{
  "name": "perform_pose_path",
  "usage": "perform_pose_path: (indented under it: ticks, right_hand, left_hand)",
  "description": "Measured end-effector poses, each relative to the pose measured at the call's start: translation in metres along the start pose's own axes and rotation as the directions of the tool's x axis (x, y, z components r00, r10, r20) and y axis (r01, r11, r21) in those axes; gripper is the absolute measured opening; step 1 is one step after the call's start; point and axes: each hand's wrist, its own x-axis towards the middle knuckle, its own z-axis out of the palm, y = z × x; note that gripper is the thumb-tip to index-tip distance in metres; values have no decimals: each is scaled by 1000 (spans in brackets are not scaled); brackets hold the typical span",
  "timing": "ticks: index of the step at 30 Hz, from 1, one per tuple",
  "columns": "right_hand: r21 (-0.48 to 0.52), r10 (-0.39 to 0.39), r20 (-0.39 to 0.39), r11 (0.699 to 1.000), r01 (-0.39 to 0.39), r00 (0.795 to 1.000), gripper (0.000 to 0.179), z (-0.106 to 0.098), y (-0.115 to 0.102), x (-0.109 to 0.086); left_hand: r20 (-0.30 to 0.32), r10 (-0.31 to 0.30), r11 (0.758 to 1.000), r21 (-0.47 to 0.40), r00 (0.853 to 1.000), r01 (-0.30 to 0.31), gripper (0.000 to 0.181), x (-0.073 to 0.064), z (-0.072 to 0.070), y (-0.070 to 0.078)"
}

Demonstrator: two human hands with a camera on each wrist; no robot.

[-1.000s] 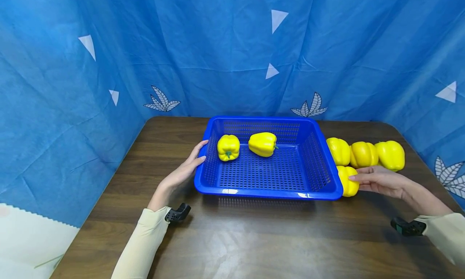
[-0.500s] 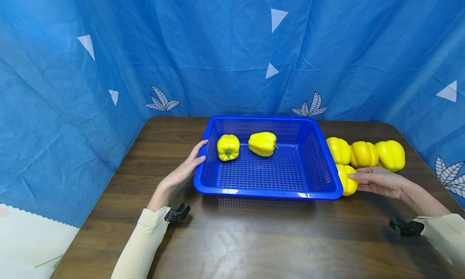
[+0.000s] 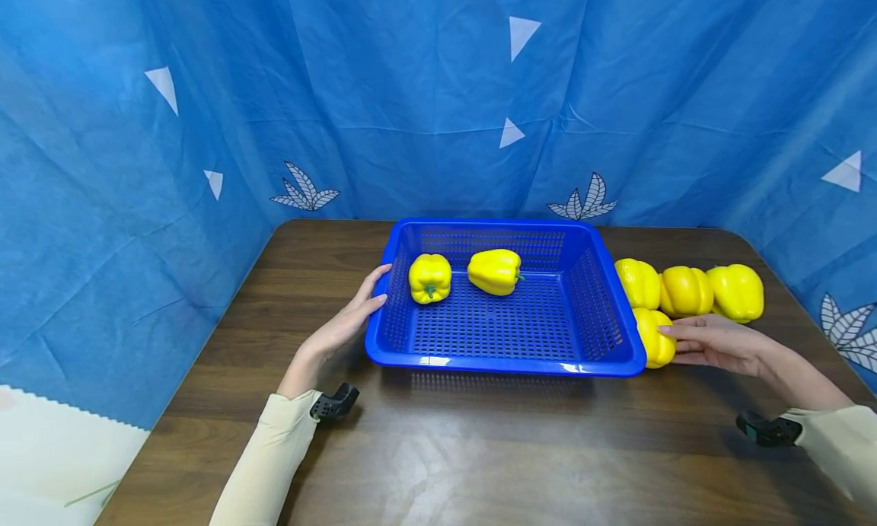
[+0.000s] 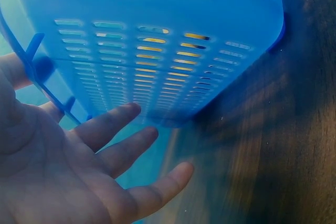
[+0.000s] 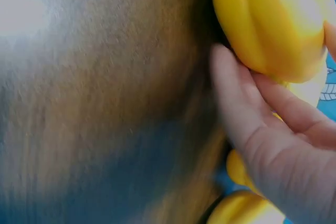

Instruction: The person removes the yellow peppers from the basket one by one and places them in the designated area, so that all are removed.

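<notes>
A blue plastic basket (image 3: 493, 365) stands mid-table with two yellow bell peppers inside, one at the left (image 3: 430, 278) and one lying on its side (image 3: 495, 272). My left hand (image 3: 346, 324) touches the basket's left rim with thumb and index finger; its other fingers (image 4: 128, 150) stretch out loosely below the rim, beside the slotted wall. Outside the basket's right end, my right hand (image 3: 719, 345) holds another yellow bell pepper (image 3: 655, 339) between thumb and fingers. In the right wrist view, the fingers (image 5: 236, 98) reach along that pepper's lower side (image 5: 273, 24).
Three more yellow bell peppers, left (image 3: 639, 284), middle (image 3: 687, 291) and right (image 3: 736, 293), form a row behind my right hand. A blue curtain (image 3: 438, 92) hangs along the back and sides of the brown wooden table (image 3: 479, 450).
The pepper at my right hand has shifted very slightly toward the back. My left hand and the basket stay where they were.
</notes>
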Motion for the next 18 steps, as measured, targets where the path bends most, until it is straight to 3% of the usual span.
perform_pose_path:
  ticks: [8, 18]
  right_hand:
    - [76, -20, 131, 997, 10, 991, 32, -1, 0, 0]
    - [84, -30, 137, 996, 18, 990, 33, 0, 0, 0]
  left_hand:
    - [-12, -8, 1000, 7, 1000, 8, 57, 0, 0, 1]
    - [1, 0, 1000, 3, 1000, 0, 57, 0, 1, 0]
